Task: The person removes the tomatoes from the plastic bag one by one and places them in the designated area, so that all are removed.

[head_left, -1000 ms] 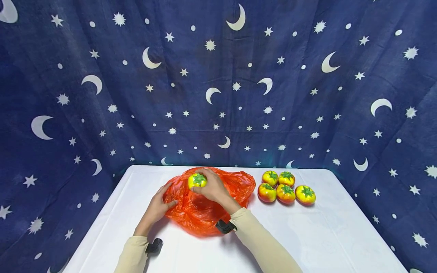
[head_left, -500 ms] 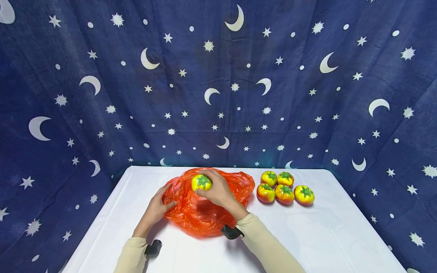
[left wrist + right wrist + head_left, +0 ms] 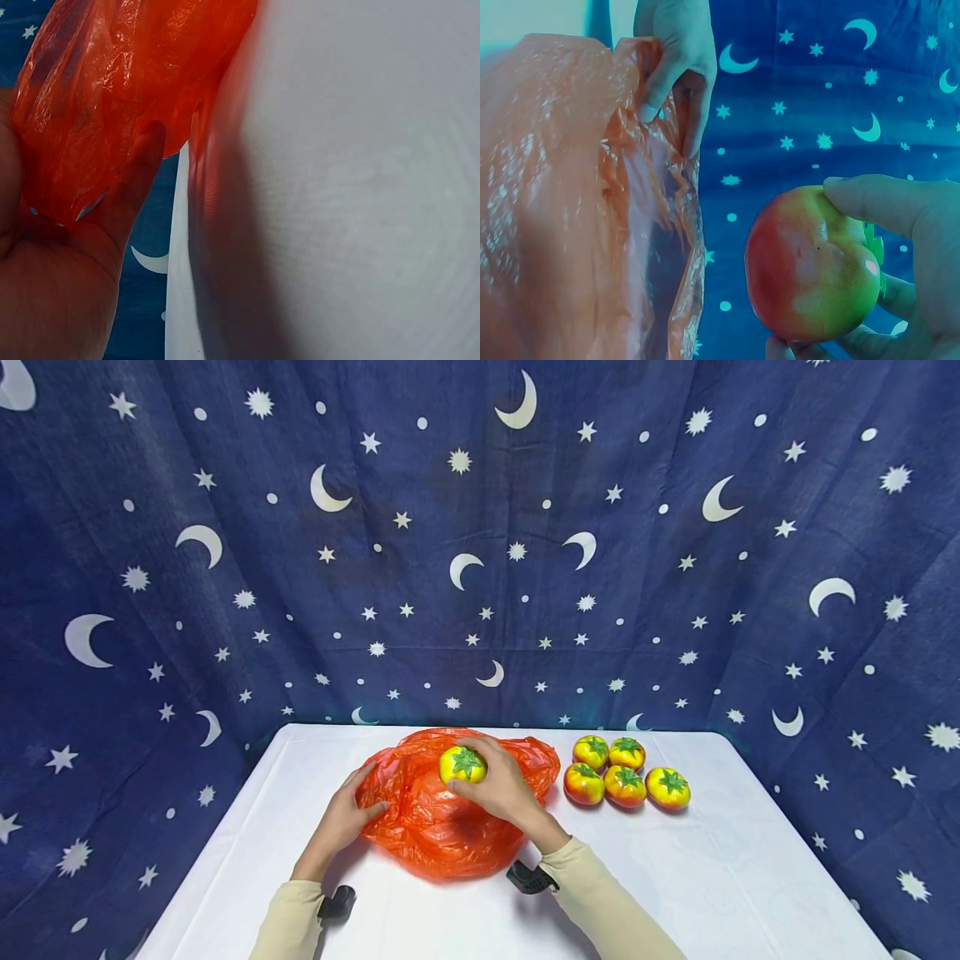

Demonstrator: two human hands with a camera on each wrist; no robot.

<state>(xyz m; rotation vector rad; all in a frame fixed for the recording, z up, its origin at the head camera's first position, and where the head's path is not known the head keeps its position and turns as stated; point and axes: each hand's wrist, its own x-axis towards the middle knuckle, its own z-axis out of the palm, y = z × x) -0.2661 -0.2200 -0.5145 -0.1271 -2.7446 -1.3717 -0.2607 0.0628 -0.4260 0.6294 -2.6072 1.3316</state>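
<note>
My right hand (image 3: 501, 782) grips a yellow-and-red tomato (image 3: 462, 765) with a green star-shaped top, holding it above the red plastic bag (image 3: 442, 835). In the right wrist view, the thumb lies on one side of the tomato (image 3: 810, 262) and the fingers on the other, apart from the bag (image 3: 547, 195). My left hand (image 3: 347, 814) holds the bag's left edge between thumb and fingers. Seen from the left wrist, the crumpled bag (image 3: 127, 82) passes between the thumb and the other fingers. What is inside the bag is hidden.
To the right of the bag, several more tomatoes (image 3: 626, 787) sit close together on the white-covered table (image 3: 720, 860). A dark blue curtain (image 3: 420, 568) with moons and stars hangs behind the table's far edge.
My right hand has moved to the right over the bag, carrying the tomato with it. The left hand stays at the bag's left edge, and the other tomatoes have not moved.
</note>
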